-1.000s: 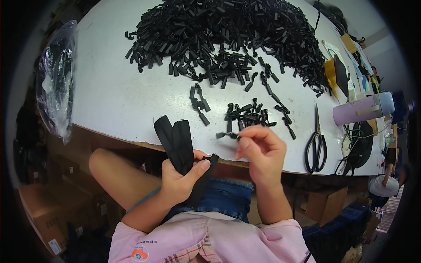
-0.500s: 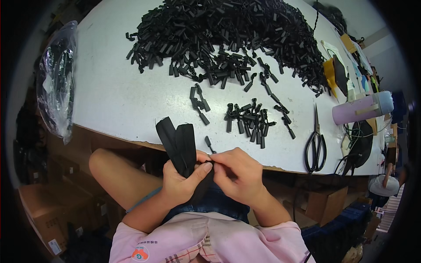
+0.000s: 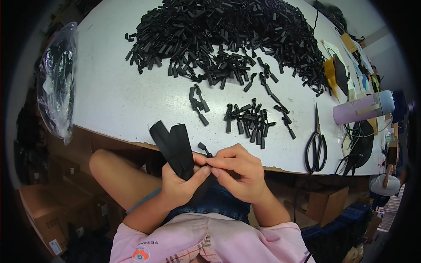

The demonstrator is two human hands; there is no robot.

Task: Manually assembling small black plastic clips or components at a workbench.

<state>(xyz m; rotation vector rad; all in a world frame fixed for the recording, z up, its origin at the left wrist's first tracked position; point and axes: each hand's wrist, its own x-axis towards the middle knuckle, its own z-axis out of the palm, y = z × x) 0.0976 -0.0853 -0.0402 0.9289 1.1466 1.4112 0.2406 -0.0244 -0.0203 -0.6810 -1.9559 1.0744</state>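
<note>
Pink short-sleeved shirt (image 3: 250, 239): is bearing plaid trim (image 3: 195, 252)
Orange emblem (image 3: 140, 254): is sitting left of the trim
Blue denim shorts (image 3: 219, 208): are showing beyond the trim

Below the left hand (image 3: 179, 186), a pink short-sleeved fabric shirt (image 3: 175, 230) bears small dark characters (image 3: 148, 243) over a round orange-and-white emblem (image 3: 140, 253) — farther left, a brown cardboard box (image 3: 44, 210) carries a white rectangular label (image 3: 55, 247) — too small to read.

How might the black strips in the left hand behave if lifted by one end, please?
The black strips would probably bend easily, as they look thin and flat. They may hold some shape, since their ends reach fairly straight past the left hand.
</note>
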